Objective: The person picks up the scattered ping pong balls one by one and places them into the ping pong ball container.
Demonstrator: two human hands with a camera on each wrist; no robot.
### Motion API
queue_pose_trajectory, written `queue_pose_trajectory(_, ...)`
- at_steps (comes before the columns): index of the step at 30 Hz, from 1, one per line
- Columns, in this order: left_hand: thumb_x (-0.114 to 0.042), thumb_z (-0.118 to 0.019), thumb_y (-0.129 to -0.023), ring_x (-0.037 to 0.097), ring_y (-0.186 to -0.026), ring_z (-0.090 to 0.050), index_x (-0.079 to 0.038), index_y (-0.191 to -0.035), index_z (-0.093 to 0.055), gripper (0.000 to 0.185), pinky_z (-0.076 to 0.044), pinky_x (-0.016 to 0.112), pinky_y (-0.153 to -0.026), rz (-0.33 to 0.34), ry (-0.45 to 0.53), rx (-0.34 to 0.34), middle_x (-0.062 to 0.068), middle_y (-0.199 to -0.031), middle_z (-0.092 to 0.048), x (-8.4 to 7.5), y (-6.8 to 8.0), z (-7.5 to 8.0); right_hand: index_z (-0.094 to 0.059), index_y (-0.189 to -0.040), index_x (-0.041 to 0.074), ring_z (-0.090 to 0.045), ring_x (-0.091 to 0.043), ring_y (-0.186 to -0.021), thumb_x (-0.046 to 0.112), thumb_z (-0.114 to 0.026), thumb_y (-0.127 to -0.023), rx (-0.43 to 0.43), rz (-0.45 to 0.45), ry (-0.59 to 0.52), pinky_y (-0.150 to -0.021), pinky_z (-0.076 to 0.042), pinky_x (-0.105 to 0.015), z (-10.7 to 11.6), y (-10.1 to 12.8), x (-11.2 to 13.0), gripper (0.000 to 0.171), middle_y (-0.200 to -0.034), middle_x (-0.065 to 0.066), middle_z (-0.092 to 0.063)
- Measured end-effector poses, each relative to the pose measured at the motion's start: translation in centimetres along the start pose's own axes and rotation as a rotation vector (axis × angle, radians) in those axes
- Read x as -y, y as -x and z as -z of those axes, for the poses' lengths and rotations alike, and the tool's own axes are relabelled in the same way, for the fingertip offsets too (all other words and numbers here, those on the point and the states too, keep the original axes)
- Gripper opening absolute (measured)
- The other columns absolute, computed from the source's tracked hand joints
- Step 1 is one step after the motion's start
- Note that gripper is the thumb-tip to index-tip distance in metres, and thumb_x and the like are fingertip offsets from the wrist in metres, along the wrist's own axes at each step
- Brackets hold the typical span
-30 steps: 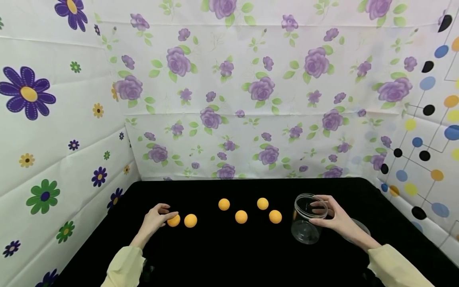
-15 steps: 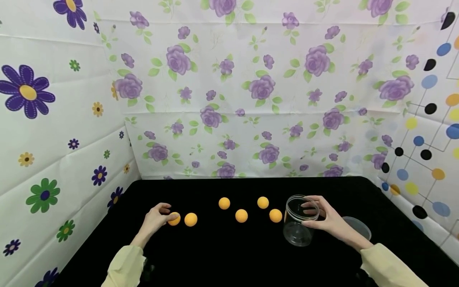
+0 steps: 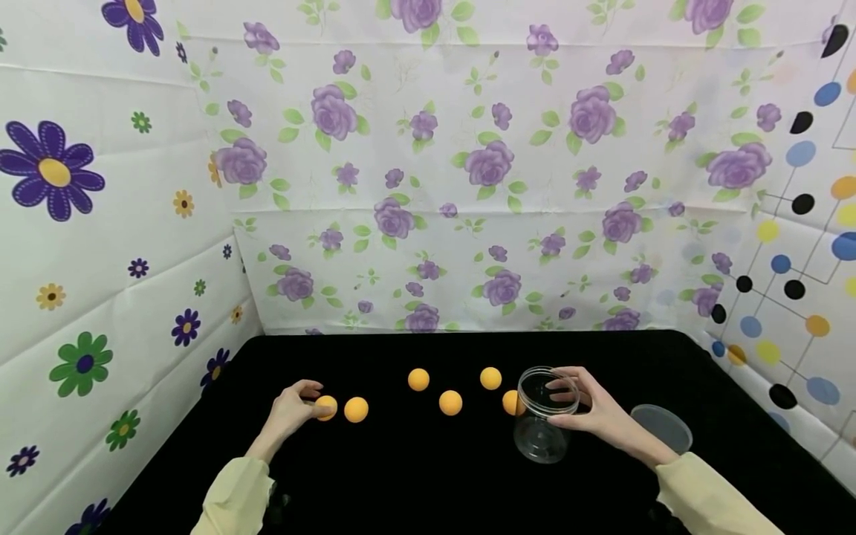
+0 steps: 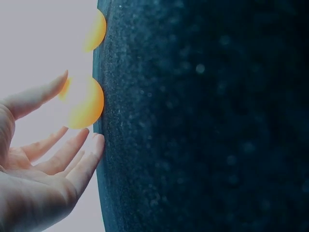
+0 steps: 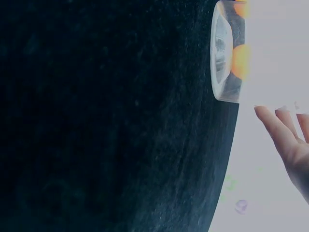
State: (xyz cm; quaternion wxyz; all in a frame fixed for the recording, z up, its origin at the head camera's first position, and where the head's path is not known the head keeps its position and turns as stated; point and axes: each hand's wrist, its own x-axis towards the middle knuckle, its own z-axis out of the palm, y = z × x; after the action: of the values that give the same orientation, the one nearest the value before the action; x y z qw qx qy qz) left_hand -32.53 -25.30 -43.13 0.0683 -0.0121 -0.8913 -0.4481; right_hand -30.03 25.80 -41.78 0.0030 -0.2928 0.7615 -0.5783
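Observation:
On the left of the black table my left hand (image 3: 290, 410) pinches an orange ping-pong ball (image 3: 327, 408) between thumb and fingertips. The left wrist view has the thumb on one side of this ball (image 4: 86, 104) and the fingertips right at its other side. A second ball (image 3: 356, 409) lies just to its right. My right hand (image 3: 591, 405) grips a clear plastic jar (image 3: 542, 438) near its open threaded rim, thumb and fingers around the right side. The jar's mouth faces up. Its base (image 5: 220, 53) shows in the right wrist view, with orange balls seen through the wall.
Further loose balls lie mid-table: one at the back (image 3: 418, 380), one nearer (image 3: 451, 403), another at the back right (image 3: 491, 378), and one (image 3: 511, 403) partly behind the jar. A clear round lid (image 3: 662, 427) lies beyond my right forearm. Patterned cloth walls (image 3: 428, 186) enclose the table.
My right hand has carried the jar leftward, so it now overlaps the nearest ball and the lid is more exposed. The left thumb has come down onto its ball.

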Motion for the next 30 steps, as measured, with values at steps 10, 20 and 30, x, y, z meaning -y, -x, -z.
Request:
queue_pose_trajectory(10,-0.019,-0.078,-0.071,0.021,-0.076,-0.057,0.004,-0.101,-0.062,0.041,-0.047,0.040,-0.071,-0.001,0.016,0.025,0.008,-0.091,-0.060,-0.1,0.3,0.1,-0.030,-0.134,0.001,-0.041,-0.045,-0.110,-0.001,-0.063,-0.083,0.039,0.026,-0.034,-0.079,-0.047,-0.039,-0.7,-0.7,0.2,0.060,-0.126,-0.028,-0.038)
queue_pose_trajectory(20,-0.017,-0.078,-0.072,0.021,-0.074,-0.055,0.005,-0.097,-0.063,0.037,-0.047,0.041,-0.070,0.032,0.056,0.061,0.008,-0.085,-0.059,-0.3,0.5,0.3,-0.028,-0.134,-0.001,-0.037,-0.048,-0.112,-0.004,-0.060,-0.084,0.080,0.054,-0.075,-0.077,-0.048,-0.041,-1.4,-1.0,0.4,0.059,-0.128,-0.032,-0.033)
queue_pose_trajectory(30,-0.019,-0.078,-0.072,0.021,-0.073,-0.056,0.003,-0.096,-0.064,0.036,-0.048,0.039,-0.068,0.033,0.052,0.052,0.007,-0.084,-0.060,-0.3,0.3,0.3,-0.029,-0.135,0.001,-0.033,-0.050,-0.113,-0.002,-0.061,-0.084,0.105,0.035,-0.089,-0.077,-0.048,-0.042,-2.1,-1.2,0.3,0.060,-0.128,-0.029,-0.034)
